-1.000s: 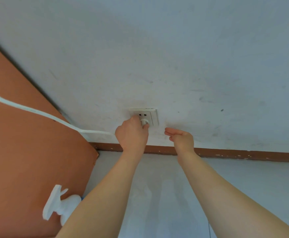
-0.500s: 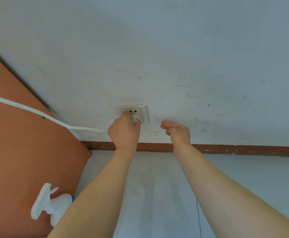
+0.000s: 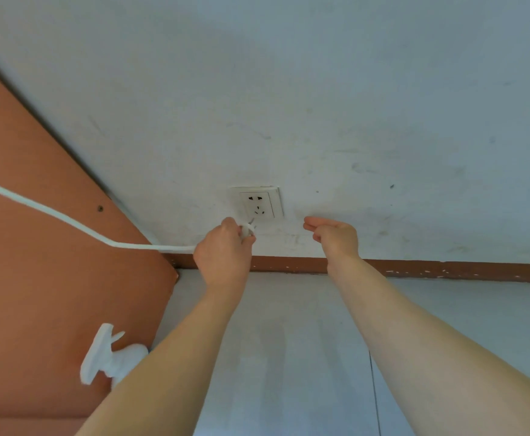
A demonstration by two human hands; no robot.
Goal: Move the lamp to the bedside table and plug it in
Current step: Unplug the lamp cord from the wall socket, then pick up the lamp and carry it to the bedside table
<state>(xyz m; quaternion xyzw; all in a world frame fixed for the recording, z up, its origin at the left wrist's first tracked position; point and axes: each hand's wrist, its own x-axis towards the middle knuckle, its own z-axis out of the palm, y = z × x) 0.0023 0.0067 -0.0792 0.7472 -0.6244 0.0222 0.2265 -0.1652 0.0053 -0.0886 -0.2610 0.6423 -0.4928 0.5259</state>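
Observation:
A white wall socket (image 3: 256,202) sits low on the pale wall, its holes bare. My left hand (image 3: 224,253) grips the lamp's white plug (image 3: 247,229) just below and left of the socket, metal prongs pointing up towards it, apart from the face. The white cord (image 3: 68,220) runs from that hand leftwards across the orange-brown furniture panel (image 3: 37,278). My right hand (image 3: 332,234) hovers right of the socket near the wall, fingers together and holding nothing. The lamp itself is out of view.
A white clip-like plastic piece (image 3: 106,354) sticks out from the panel at lower left. A brown skirting board (image 3: 414,270) runs along the wall's foot above the pale tiled floor (image 3: 304,357).
The plug was against the socket face in my left hand; now it is lower and off the socket, whose holes show. My right hand has stayed beside it.

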